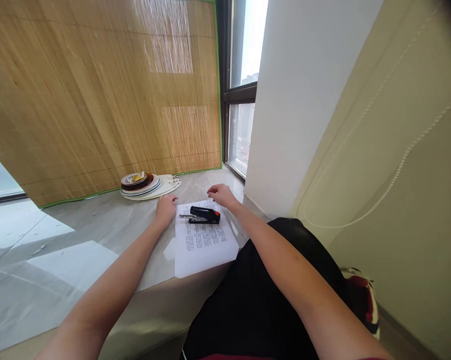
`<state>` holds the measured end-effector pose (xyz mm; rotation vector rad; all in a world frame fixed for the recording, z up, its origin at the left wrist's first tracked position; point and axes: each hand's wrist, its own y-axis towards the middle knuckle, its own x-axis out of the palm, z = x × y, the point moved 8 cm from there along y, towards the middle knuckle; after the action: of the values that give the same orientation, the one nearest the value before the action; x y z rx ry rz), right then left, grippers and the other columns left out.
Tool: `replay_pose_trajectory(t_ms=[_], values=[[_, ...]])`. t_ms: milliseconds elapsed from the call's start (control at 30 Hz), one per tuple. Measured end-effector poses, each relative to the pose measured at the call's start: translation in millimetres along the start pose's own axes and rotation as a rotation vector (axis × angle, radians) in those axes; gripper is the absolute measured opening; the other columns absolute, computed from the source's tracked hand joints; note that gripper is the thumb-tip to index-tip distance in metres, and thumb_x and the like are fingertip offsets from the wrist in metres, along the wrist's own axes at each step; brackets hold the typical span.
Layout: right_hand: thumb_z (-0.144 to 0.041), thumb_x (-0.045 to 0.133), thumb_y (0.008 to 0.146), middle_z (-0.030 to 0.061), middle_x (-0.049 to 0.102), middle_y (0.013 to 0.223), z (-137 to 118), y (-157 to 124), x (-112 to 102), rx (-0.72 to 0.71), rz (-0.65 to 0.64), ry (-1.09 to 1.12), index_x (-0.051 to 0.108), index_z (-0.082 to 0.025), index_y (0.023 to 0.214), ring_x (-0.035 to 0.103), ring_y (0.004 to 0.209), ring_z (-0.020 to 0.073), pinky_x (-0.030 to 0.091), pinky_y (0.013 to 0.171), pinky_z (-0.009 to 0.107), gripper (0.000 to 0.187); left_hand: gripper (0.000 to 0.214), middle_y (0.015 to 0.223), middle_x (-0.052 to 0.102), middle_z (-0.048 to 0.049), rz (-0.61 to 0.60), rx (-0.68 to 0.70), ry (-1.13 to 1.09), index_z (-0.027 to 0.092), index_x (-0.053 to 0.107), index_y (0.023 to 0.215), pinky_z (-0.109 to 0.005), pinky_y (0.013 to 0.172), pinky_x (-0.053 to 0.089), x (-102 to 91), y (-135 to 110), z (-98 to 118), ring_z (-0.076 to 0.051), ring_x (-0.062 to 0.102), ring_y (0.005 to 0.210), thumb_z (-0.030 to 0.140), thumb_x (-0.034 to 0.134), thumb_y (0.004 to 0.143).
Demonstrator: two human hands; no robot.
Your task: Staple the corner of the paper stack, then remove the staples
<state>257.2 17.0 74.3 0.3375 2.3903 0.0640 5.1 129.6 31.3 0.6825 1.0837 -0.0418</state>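
Note:
A black stapler (206, 215) with an orange-red piece at its right end lies across a printed sheet of paper (206, 255). A silver metal part sticks out of its left end. My left hand (167, 205) rests at the paper's upper left edge, its fingers curled together near the corner. By the upper right corner is my right hand (222, 194), with thumb and fingers drawn together in a pinch. Anything between the fingers of either hand is too small or hidden to make out. Neither hand touches the stapler.
Stacked plates (140, 186) stand on the marble-look ledge (97, 225), beyond my left hand. A bamboo blind (105, 100) hangs behind them, beside a window (244, 125). The paper reaches the ledge's front edge. My black-clad leg (255, 310) is close at the right, and a beaded cord (401, 167) hangs by the wall.

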Motion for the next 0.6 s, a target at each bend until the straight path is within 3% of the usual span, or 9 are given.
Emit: replay_pose_trajectory(t_ms=[100,233,333,467,600], values=[[-0.041,0.072,0.096,0.0026,0.082,0.102,-32.5,-15.8,11.8,-0.252,-0.126,-0.042,0.083,-0.022,0.101,0.073,0.091,0.0158,0.052,0.083,0.023,0.022,0.031,0.109,0.07,-0.0162,0.123,0.039,-0.091,0.017,0.08,0.105,-0.047,0.099,0.052,-15.7,-1.0,13.3,-0.033,0.065,0.108,0.013,0.051,0.094],[-0.056,0.082,0.085,0.0054,0.082,0.106,-31.2,-27.0,28.3,-0.239,-0.328,-0.181,0.083,-0.021,0.104,0.074,0.091,0.019,0.05,0.076,0.025,0.04,0.028,0.106,0.068,-0.0134,0.195,0.133,-0.327,0.018,0.078,0.1,-0.044,0.098,0.055,-26.8,-1.9,30.6,-0.029,0.068,0.103,0.017,0.051,0.096],[-0.061,0.084,0.082,0.0068,0.08,0.111,-34.1,-33.2,40.4,-0.344,-0.404,-0.263,0.081,-0.021,0.11,0.073,0.098,0.0215,0.05,0.078,0.025,0.05,0.02,0.106,0.071,-0.0118,0.186,0.159,-0.476,0.019,0.078,0.097,-0.043,0.095,0.057,-24.6,-2.9,37.1,-0.028,0.07,0.101,0.023,0.059,0.094],[-0.048,0.089,0.078,0.0097,0.079,0.115,-38.6,-41.1,56.0,-0.45,-0.42,-0.379,0.074,-0.017,0.119,0.072,0.101,0.0239,0.049,0.079,0.027,0.054,0.024,0.107,0.078,-0.0105,0.132,0.062,-0.771,0.019,0.076,0.099,-0.041,0.092,0.061,-13.3,-4.4,33.1,-0.027,0.077,0.095,0.04,0.075,0.087],[-0.032,0.083,0.08,0.0107,0.078,0.119,-40.0,-43.6,61.0,-0.429,-0.393,-0.471,0.073,-0.018,0.119,0.072,0.104,0.0251,0.05,0.081,0.027,0.042,0.04,0.095,0.082,-0.0099,0.051,-0.07,-0.969,0.019,0.073,0.097,-0.042,0.088,0.063,-1.7,-5.1,27.0,-0.03,0.08,0.093,0.05,0.087,0.076]])
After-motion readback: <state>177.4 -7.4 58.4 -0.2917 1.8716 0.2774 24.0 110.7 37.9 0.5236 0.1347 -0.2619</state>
